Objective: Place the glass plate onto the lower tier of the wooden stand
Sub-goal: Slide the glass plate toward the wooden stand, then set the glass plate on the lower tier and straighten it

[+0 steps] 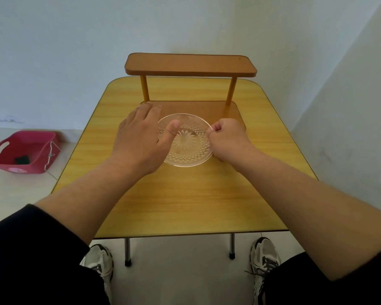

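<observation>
A clear patterned glass plate [186, 144] sits at the middle of the table. Its far half overlaps the front edge of the wooden stand's lower tier [207, 108], and its near half is over the tabletop. I cannot tell whether it rests there or is slightly raised. My right hand [227, 139] is closed in a pinch on the plate's right rim. My left hand [136, 137] is spread flat at the plate's left side, hiding that rim. Its thumb lies over the plate's inner left part and its fingers reach to the tier's left front corner. The upper tier [189, 64] stands on two posts behind.
The stand sits at the back of a yellow wooden table [185, 199] set near a white wall corner. A red plastic basket [24, 155] lies on the floor to the left. My shoes show below the table's front edge.
</observation>
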